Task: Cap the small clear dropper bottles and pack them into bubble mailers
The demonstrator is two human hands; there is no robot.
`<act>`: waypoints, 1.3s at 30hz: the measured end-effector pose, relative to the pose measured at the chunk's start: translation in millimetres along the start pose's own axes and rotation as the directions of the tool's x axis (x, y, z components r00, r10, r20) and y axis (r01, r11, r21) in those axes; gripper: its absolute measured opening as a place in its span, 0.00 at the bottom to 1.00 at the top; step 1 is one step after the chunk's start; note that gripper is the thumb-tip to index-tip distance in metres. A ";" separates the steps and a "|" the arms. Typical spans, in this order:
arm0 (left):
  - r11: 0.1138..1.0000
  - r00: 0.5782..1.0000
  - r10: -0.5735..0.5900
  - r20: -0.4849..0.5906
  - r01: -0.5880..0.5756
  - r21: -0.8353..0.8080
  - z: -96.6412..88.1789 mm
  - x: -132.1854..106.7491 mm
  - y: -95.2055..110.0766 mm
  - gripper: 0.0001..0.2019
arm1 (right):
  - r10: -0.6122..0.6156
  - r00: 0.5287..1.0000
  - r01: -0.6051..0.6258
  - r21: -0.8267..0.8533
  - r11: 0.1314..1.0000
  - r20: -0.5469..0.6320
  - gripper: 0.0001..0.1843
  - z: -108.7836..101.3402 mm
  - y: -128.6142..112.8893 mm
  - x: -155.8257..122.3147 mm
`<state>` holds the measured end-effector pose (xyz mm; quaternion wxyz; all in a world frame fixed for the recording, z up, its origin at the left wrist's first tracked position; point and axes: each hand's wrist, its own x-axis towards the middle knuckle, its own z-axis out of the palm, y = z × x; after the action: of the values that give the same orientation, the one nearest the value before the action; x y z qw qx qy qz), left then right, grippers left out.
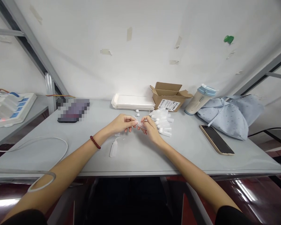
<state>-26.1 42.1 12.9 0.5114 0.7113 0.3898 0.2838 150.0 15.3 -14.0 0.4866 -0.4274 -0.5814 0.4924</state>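
Above the middle of the table, my left hand [124, 123] and my right hand [150, 127] meet, fingers closed. Between them is a small clear plastic piece [141, 125], tube-like in look. The right fingers wrap its body, while the left fingertips pinch its whitish end; fingers partly cover it. Just right of my right hand lies a pile of similar translucent pieces [162, 120]. Another translucent piece [113, 148], with a thin strand at its top, rests below my left hand. A tiny white part [137, 111] sits on the table behind my hands.
Along the wall stand a stack of flat white trays or sheets [134, 102], an open cardboard box [170, 97] and a tumbler [199, 100]. A blue cloth bag [227, 115] and a phone [216, 139] lie right. A pale cable [65, 145] loops over the left side.
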 end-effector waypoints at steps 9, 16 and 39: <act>0.998 0.999 0.049 -0.022 -0.050 -0.031 1.0 1.3 -4.2 0.16 | 0.089 0.995 -0.087 0.075 0.993 -0.036 0.09 1.0 -2.6 2.3; 0.998 0.997 -0.061 -0.054 0.060 -0.014 2.4 2.2 -4.6 0.20 | 0.077 0.997 -0.075 0.106 0.992 -0.013 0.10 0.1 -1.7 2.6; 0.998 0.996 -0.055 -0.070 0.056 0.015 3.4 3.0 -1.8 0.23 | 0.045 0.999 -0.044 0.068 0.997 -0.008 0.09 -0.4 -0.7 1.6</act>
<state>-22.2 43.3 10.1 0.4992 0.6942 0.4292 0.2909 150.2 16.9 -13.0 0.4923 -0.4259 -0.5526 0.5205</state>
